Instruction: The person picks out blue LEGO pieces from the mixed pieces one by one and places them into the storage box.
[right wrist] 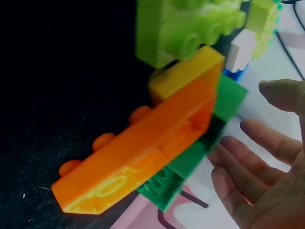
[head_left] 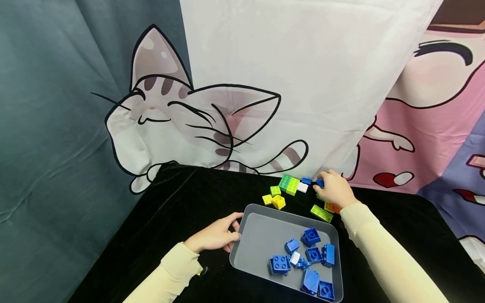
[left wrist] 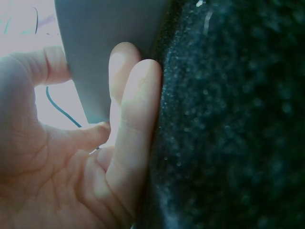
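My left hand (head_left: 217, 232) holds the left edge of a grey tray (head_left: 257, 227). In the left wrist view, the thumb meets the tray's edge while other fingers lie along its outer wall. Several blue toy bricks (head_left: 280, 264) and a small white piece (head_left: 295, 257) sit in the tray's right part. Beyond the tray's far right corner, my right hand (head_left: 335, 189) reaches over a blue brick (head_left: 320, 183). The right wrist view shows its fingers spread loosely with nothing visible between them, beside an orange brick (right wrist: 138, 152) and a green brick (right wrist: 190, 157).
Behind the tray lie green bricks (head_left: 285, 182), a white brick (head_left: 302, 187), another blue brick (head_left: 306, 181) and yellow bricks (head_left: 278, 202). A lime brick (head_left: 321, 213) lies near the tray's far rim. Black cloth (head_left: 182, 198) covers the table, and a printed curtain (head_left: 303, 84) hangs behind.
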Available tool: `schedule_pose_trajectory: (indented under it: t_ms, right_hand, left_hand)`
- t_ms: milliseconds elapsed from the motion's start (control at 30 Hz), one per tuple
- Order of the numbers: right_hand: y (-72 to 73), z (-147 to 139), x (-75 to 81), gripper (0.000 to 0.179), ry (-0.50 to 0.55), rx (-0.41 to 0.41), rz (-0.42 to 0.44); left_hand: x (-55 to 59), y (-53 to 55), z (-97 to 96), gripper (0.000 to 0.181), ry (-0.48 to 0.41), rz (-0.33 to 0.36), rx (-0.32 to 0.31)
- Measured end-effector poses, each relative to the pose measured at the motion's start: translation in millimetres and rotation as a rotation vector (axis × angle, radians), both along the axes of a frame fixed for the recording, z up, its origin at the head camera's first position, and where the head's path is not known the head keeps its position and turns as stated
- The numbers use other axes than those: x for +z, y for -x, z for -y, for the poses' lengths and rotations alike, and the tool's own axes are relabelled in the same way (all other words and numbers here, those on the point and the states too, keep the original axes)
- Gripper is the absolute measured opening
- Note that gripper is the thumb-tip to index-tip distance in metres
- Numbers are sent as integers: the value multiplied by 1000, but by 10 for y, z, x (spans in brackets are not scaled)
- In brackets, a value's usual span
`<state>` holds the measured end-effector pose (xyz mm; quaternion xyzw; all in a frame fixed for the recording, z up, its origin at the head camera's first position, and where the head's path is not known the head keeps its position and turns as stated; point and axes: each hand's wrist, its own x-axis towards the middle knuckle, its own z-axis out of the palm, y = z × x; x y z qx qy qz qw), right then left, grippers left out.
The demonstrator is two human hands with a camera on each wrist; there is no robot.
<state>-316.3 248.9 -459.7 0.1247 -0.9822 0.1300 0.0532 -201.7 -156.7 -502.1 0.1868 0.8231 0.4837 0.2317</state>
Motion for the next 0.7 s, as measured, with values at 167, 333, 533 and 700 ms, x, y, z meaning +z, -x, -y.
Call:
schedule_pose_trajectory:
  t_ms: [167,333,533,700]
  right_hand:
    - [90,30,-49,36,-41,-8,11]
    - [127,41,-114,32,-31,-24,0]
    - [157,18,-190,27,-10,-51,-43]
    - [162,9,-219,26,21,-54,-60]
  left_hand:
    - [-7,1,5,65,4,-1,0]
    - [-3,11,0,63,17,-12,5]
    - [8,8,-9,64,16,-17,5]
    - [14,-5,-9,65,17,-10,8]
